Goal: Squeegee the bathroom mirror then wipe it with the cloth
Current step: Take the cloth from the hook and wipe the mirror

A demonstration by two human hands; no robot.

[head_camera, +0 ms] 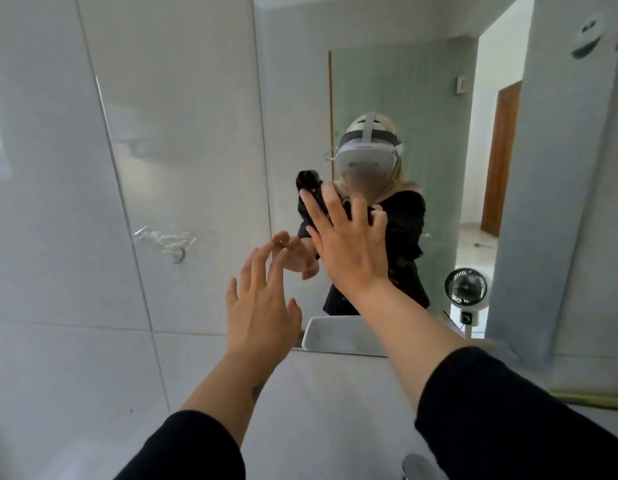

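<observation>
At the mirror: you face the mirror [387, 81], which fills the 12-to-3 o'clock part of the view above the basin [335, 393].
Right hand: your right hand [349, 247] is raised at centre, fingers spread wide, a dark cloth [309, 188] showing past the fingertips; whether you grip it, you cannot tell.
Left hand: your left hand [262, 306], at 7 o'clock of the right, is open, fingers loosely curled, holding nothing.
Wall: tiles [93, 202] at 9 o'clock.
</observation>
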